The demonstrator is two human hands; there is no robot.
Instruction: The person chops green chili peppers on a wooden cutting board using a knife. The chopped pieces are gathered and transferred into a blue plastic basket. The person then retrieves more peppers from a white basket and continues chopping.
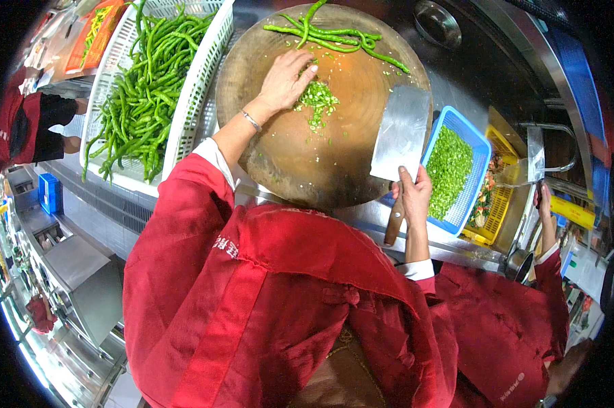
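Note:
Palm down on the round wooden chopping block [266, 163], my left hand [289, 80] rests at the edge of a small heap of chopped green chilli [318, 104]. Its thumb stands apart from the fingers, and what lies under the palm is hidden. My right hand [415, 196] grips a Chinese cleaver [401, 130] by its wooden handle. The wide blade lies flat over the block's right side. Whole long green chillies [337, 38] lie across the block's far edge, beyond my left hand. A few chopped bits are scattered over the wood.
Left of the block stands a white plastic crate [199, 76] of whole green chillies [156, 86]. To the right are a blue basket [467, 224] of chopped green chilli [449, 168] and a yellow basket [500, 224] with scraps. A co-worker's hand [543, 201] holds a tool nearby. A metal bowl [438, 23] sits at the back.

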